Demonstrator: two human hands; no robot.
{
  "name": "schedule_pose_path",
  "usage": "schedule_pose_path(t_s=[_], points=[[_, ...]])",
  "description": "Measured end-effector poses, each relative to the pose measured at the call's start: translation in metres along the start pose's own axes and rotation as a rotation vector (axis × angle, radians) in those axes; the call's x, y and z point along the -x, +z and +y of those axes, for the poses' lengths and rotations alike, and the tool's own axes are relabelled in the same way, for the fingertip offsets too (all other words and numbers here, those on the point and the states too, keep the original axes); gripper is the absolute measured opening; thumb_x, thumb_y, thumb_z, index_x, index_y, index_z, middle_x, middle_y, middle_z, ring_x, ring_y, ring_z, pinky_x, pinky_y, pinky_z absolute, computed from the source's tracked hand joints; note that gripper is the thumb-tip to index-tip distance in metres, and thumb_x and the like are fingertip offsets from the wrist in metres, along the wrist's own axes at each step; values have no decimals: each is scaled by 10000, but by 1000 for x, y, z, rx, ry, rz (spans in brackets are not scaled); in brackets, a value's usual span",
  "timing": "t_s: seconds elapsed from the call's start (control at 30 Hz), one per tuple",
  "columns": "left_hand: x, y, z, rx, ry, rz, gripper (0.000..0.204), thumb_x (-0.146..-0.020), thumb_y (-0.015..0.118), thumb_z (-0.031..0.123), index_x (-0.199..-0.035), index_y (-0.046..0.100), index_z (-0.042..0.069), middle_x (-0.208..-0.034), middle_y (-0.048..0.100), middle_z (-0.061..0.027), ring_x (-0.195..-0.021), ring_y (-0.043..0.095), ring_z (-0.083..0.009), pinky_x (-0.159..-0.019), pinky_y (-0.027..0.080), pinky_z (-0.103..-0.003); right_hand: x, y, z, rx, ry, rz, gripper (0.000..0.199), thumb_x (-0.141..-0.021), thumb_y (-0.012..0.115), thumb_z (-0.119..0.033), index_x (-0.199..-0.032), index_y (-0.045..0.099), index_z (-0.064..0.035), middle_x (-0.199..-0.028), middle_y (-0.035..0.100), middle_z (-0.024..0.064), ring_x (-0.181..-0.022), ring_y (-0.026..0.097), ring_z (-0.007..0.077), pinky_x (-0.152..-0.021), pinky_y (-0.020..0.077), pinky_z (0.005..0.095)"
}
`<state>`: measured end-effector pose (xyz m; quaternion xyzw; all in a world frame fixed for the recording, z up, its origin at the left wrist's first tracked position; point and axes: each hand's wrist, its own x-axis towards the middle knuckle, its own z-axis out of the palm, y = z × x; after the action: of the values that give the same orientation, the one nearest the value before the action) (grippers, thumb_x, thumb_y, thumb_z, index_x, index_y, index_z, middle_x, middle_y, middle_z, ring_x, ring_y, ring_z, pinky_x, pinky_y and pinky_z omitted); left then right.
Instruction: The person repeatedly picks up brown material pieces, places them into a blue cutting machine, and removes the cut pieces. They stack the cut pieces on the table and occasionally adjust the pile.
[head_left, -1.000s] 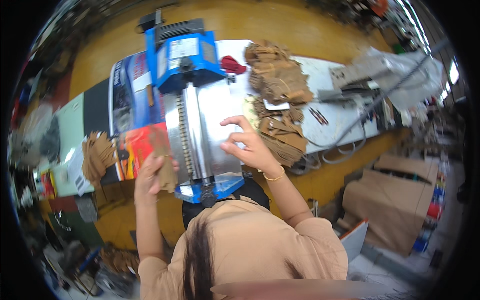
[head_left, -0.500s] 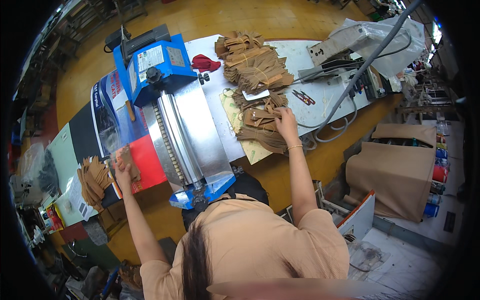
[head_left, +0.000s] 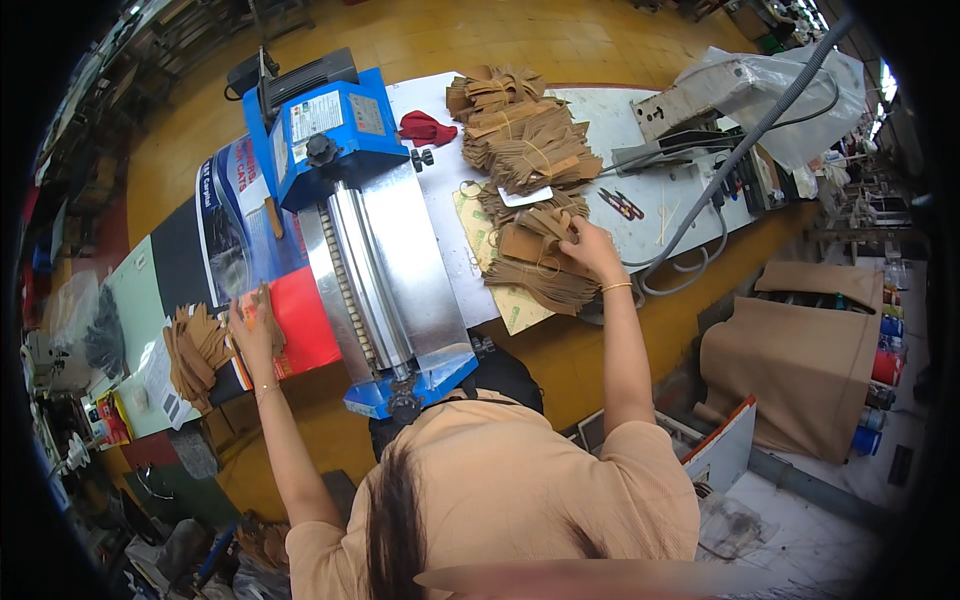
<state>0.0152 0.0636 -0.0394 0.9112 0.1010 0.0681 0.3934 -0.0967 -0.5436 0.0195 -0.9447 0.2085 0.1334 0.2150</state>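
A blue roller machine (head_left: 372, 255) with silver rollers stands on the table in front of me. My left hand (head_left: 254, 330) holds a tan leather piece (head_left: 268, 310) over a pile of tan pieces (head_left: 197, 345) left of the machine. My right hand (head_left: 590, 247) reaches right of the machine and grips a tan piece (head_left: 545, 232) atop a banded stack of tan pieces (head_left: 535, 275). More bundled stacks (head_left: 525, 135) lie farther back.
A red cloth (head_left: 425, 127) lies beside the machine's blue housing. Behind the stacks sit a grey device under clear plastic (head_left: 740, 90), a grey hose (head_left: 735, 160) and pens (head_left: 622, 204). Large tan sheets (head_left: 800, 360) lie on the right.
My left hand has carried a tan piece from the machine out to the left pile. My right hand has moved from the rollers to the right stack and taken hold of a piece.
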Motion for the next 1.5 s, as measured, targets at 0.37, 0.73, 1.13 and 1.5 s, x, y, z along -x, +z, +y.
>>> schedule_pose_path(t_s=[0.37, 0.73, 1.13, 1.5], points=[[92, 50, 266, 659, 82, -1103, 447, -951, 591, 270, -1302, 501, 9, -1195, 578, -102, -1084, 555, -179, -973, 425, -332, 36, -10, -68, -1773, 240, -604, 498, -987, 478, -418, -1245, 489, 8, -1045, 639, 123, -894, 674, 239, -752, 591, 349], [114, 86, 291, 909, -625, -1546, 524, -991, 466, 430, -1304, 450, 11, -1271, 537, -132, -1166, 543, -225, -993, 461, -361, 115, -31, -158, -1310, -56, -646, 467, -1013, 437, -394, -1213, 496, 25, -981, 656, 141, -925, 658, 196, -796, 542, 313], [126, 72, 291, 1253, -813, -1454, 501, -964, 546, 358, -1305, 493, -6, -1246, 565, -149, -1073, 599, -250, -934, 492, -405, 140, -80, -175, -703, -512, -250, 403, -1024, 402, -294, -1118, 617, 34, -992, 614, 161, -952, 610, 274, -869, 464, 339], [114, 52, 316, 1359, -769, -1335, 316, -972, 479, 324, -1064, 579, 38, -717, 606, -81, -527, 572, -198, -531, 455, -314, 134, -59, -196, -244, -737, 473, 100, -777, 692, -123, -869, 685, -86, -922, 618, 16, -849, 589, 199, -811, 395, 349]])
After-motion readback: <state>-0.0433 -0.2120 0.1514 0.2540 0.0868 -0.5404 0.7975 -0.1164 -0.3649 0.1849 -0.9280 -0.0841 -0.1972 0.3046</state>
